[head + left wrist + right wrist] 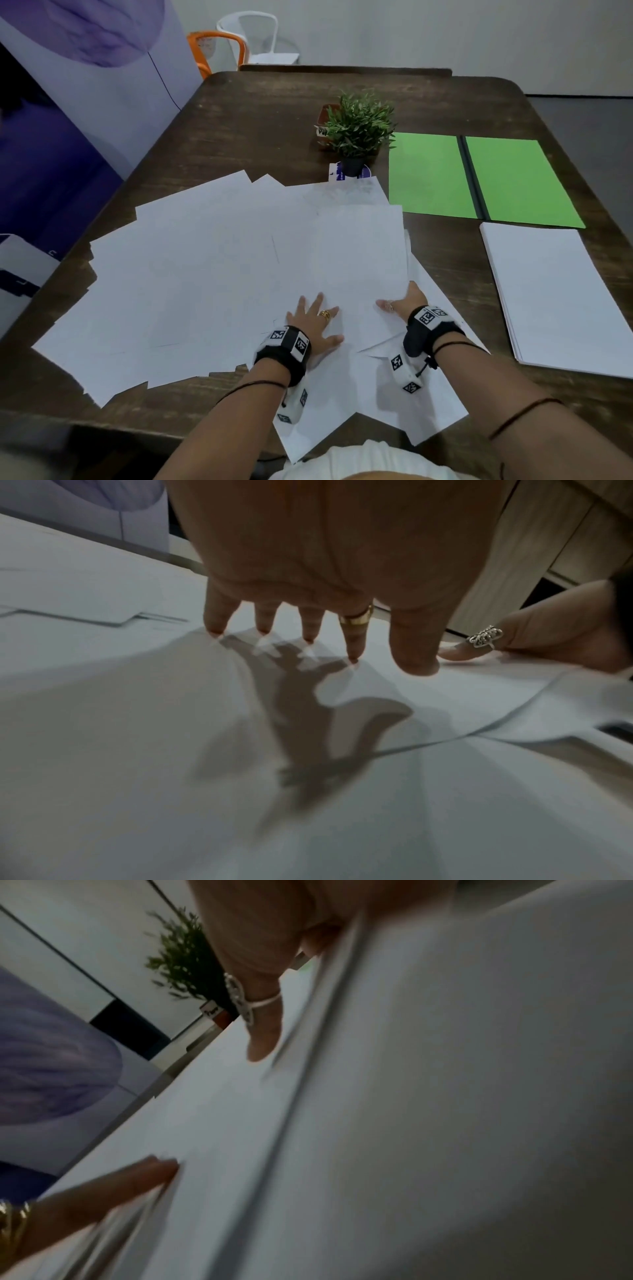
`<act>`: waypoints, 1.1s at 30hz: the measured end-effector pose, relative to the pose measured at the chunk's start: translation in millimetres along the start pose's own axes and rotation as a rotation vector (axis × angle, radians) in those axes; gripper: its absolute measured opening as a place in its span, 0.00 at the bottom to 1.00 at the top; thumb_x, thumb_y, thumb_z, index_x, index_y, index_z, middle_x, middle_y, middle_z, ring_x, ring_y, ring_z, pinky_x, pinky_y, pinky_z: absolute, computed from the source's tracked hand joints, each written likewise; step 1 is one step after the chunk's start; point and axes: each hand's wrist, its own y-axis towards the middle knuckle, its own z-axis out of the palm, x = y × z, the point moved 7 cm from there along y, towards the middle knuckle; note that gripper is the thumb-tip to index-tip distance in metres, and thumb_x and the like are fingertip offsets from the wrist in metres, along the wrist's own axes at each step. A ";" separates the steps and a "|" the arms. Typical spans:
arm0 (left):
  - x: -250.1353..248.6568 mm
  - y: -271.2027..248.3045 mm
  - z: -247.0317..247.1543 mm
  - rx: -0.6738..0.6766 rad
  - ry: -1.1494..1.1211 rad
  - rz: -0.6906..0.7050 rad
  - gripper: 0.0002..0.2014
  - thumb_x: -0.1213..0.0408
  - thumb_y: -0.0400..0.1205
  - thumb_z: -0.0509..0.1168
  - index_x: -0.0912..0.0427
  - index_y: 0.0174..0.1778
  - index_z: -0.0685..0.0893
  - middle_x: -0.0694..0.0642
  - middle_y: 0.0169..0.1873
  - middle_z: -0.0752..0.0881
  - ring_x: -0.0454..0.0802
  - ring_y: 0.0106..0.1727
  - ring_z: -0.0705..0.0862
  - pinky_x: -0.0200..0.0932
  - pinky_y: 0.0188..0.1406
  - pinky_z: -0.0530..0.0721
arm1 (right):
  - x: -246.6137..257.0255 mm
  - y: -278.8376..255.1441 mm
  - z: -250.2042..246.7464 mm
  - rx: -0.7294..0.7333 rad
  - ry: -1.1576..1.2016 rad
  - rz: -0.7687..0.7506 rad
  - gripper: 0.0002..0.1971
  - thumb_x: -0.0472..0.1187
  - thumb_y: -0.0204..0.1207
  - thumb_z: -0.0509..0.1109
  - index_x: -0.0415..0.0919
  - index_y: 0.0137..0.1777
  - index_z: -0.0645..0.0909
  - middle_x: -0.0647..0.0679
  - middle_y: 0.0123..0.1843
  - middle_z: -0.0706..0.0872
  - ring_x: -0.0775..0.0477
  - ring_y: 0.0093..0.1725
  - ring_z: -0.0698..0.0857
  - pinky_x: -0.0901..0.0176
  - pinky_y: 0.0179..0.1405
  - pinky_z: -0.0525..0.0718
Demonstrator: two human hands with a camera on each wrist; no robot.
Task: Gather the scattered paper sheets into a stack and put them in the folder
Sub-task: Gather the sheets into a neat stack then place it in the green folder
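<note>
Item: sheets [219, 260], loose, fanned under and left of both hands; folder [479, 178] lay open beyond the right hand [399, 301], which pinched a sheet edge, while the left hand [315, 318] pressed flat, fingers spread. Handling, as judged: pin with the left and draw edges inward square. Right wrist view alone showed several layered edges at the thumb; only the head view showed the folder.

Dark wooden worktop [260, 113], grain worn. Small potted plant [359, 126] stands upright toward the far side, in a dark pot on a white-and-purple printed card [334, 172]. Just behind the plant: a small reddish box [323, 118] with a white label, text unreadable. Beyond the far edge, an orange chair [219, 46] and a white chair [255, 36], side by side. Purple-and-white banner [85, 78] at left.
</note>
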 end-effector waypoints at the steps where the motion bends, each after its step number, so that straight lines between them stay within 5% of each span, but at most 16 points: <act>1: 2.6 0.7 2.0 0.014 0.017 0.014 0.35 0.36 0.80 0.53 0.37 0.81 0.48 0.46 0.82 0.38 0.63 0.82 0.38 0.69 0.78 0.50 | -0.5 -2.3 2.9 -0.021 -0.011 -0.006 0.37 0.40 0.63 0.83 0.32 0.68 0.67 0.38 0.67 0.79 0.39 0.67 0.78 0.53 0.66 0.75; 4: 6.7 2.1 -7.3 -0.083 -0.073 0.051 0.32 0.41 0.82 0.55 0.41 0.81 0.53 0.46 0.83 0.46 0.59 0.83 0.47 0.61 0.79 0.56 | -7.3 -5.4 5.3 -0.021 0.053 0.017 0.40 0.36 0.64 0.82 0.31 0.72 0.65 0.37 0.70 0.77 0.38 0.69 0.76 0.50 0.71 0.73; 6: 14.8 3.8 -21.2 -0.265 -0.305 0.037 0.29 0.49 0.82 0.61 0.48 0.80 0.62 0.51 0.82 0.53 0.58 0.80 0.59 0.51 0.78 0.60 | -12.6 -9.4 -8.3 -0.049 0.106 0.019 0.37 0.33 0.65 0.81 0.31 0.72 0.66 0.38 0.69 0.78 0.38 0.68 0.77 0.49 0.70 0.74; 10: 46.7 8.2 -38.0 -0.541 -0.763 -0.182 0.25 0.55 0.80 0.66 0.57 0.73 0.72 0.58 0.75 0.66 0.59 0.75 0.69 0.48 0.73 0.68 | -20.0 -26.6 -60.7 -0.187 0.258 -0.095 0.29 0.28 0.65 0.79 0.33 0.66 0.73 0.38 0.61 0.83 0.42 0.59 0.82 0.56 0.60 0.75; 15: 20.9 27.3 -58.6 -0.356 -0.957 -0.207 0.32 0.37 0.80 0.57 0.59 0.72 0.72 0.62 0.71 0.75 0.60 0.69 0.75 0.48 0.67 0.70 | -5.5 -46.0 -110.5 -0.271 0.544 -0.289 0.32 0.28 0.66 0.78 0.37 0.70 0.71 0.43 0.62 0.84 0.42 0.60 0.84 0.43 0.65 0.79; 18: -19.9 30.9 -75.7 -0.131 -1.372 -0.046 0.30 0.37 0.83 0.47 0.58 0.66 0.75 0.62 0.59 0.82 0.57 0.52 0.83 0.45 0.47 0.79 | 5.1 -54.4 -123.3 -0.250 0.666 -0.343 0.36 0.35 0.62 0.81 0.42 0.70 0.70 0.44 0.63 0.85 0.41 0.61 0.85 0.40 0.63 0.81; 20: -41.2 29.4 -86.8 -0.047 -1.490 0.069 0.25 0.40 0.83 0.51 0.58 0.61 0.77 0.59 0.49 0.84 0.52 0.41 0.84 0.40 0.38 0.82 | 6.8 -59.8 -124.1 -0.192 0.643 -0.360 0.35 0.34 0.64 0.80 0.42 0.70 0.69 0.45 0.63 0.85 0.44 0.61 0.85 0.45 0.62 0.81; 22: -52.6 27.4 -89.8 0.023 -1.504 0.149 0.18 0.46 0.84 0.57 0.57 0.55 0.81 0.55 0.44 0.85 0.46 0.35 0.84 0.36 0.32 0.83 | -1.0 -63.0 -117.7 -0.120 0.529 -0.333 0.31 0.28 0.70 0.75 0.39 0.71 0.67 0.44 0.65 0.83 0.45 0.62 0.83 0.49 0.64 0.78; 26: -58.1 27.4 -57.3 0.183 -1.502 0.094 0.15 0.52 0.85 0.59 0.57 0.59 0.82 0.56 0.50 0.88 0.53 0.50 0.88 0.47 0.43 0.88 | -44.3 -51.7 -96.9 -0.039 0.157 -0.178 0.27 0.28 0.75 0.70 0.31 0.73 0.65 0.37 0.68 0.78 0.47 0.62 0.77 0.56 0.65 0.73; 28: -52.0 36.6 -38.1 0.100 -1.310 0.011 0.11 0.62 0.83 0.64 0.61 0.59 0.78 0.60 0.52 0.87 0.55 0.50 0.86 0.51 0.48 0.87 | -64.0 -45.0 -83.9 0.016 0.020 -0.084 0.23 0.28 0.76 0.68 0.29 0.70 0.68 0.34 0.67 0.79 0.47 0.58 0.77 0.54 0.64 0.75; 30: -47.7 48.5 -21.0 0.049 -1.032 -0.047 0.19 0.64 0.81 0.66 0.66 0.66 0.73 0.64 0.63 0.81 0.61 0.60 0.82 0.54 0.62 0.81 | -72.4 -42.8 -73.8 0.039 -0.080 -0.035 0.18 0.29 0.76 0.69 0.29 0.66 0.76 0.35 0.64 0.82 0.45 0.56 0.80 0.55 0.59 0.78; 33: -46.5 50.0 -18.6 -0.092 -0.811 -0.142 0.24 0.63 0.82 0.62 0.66 0.72 0.66 0.63 0.65 0.79 0.62 0.65 0.79 0.44 0.62 0.76 | -68.4 -44.5 -79.1 -0.139 -0.136 -0.040 0.15 0.28 0.73 0.70 0.30 0.60 0.82 0.37 0.59 0.86 0.41 0.58 0.83 0.60 0.54 0.77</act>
